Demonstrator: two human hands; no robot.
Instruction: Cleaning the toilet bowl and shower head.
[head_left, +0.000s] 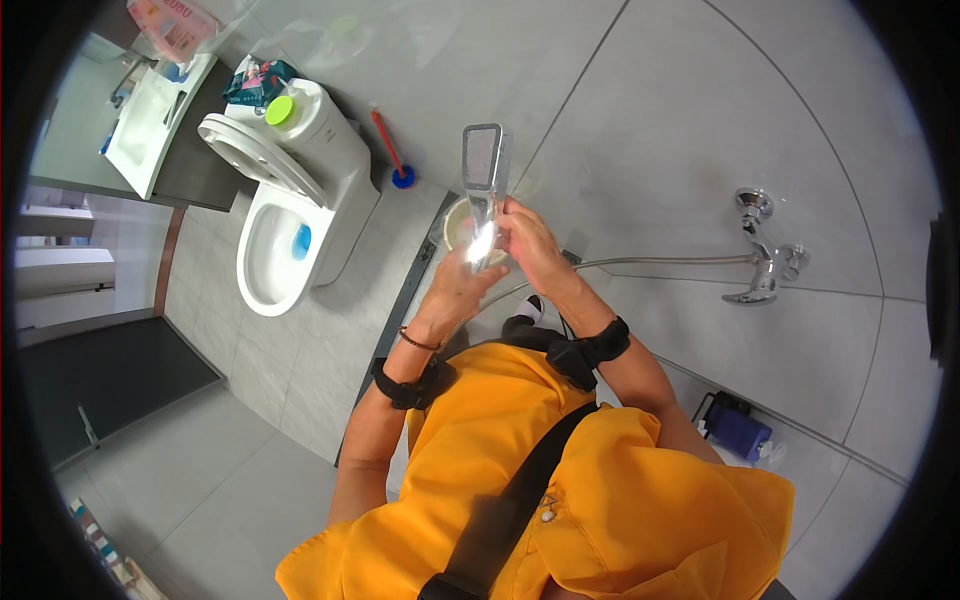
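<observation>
A clear and silver handheld shower head [484,158] points upward in front of me, its rectangular face toward the wall. My left hand [452,292] is closed around the lower end of its handle. From the other side, the curled fingers of my right hand [532,245] press against the handle. Bright glare on the handle hides the exact finger contact. Behind the hands, a pale round bucket [457,222] is partly covered. A metal hose [665,261] runs from near my hands to the chrome wall tap [765,268] on the right.
At the left stands a white toilet [268,235] with its lid raised, beside a washbasin [150,140]. A red-handled plunger [387,140] leans by the wall. A dark strip [408,290] crosses the floor near my left arm. A purple container [738,433] sits low at the right.
</observation>
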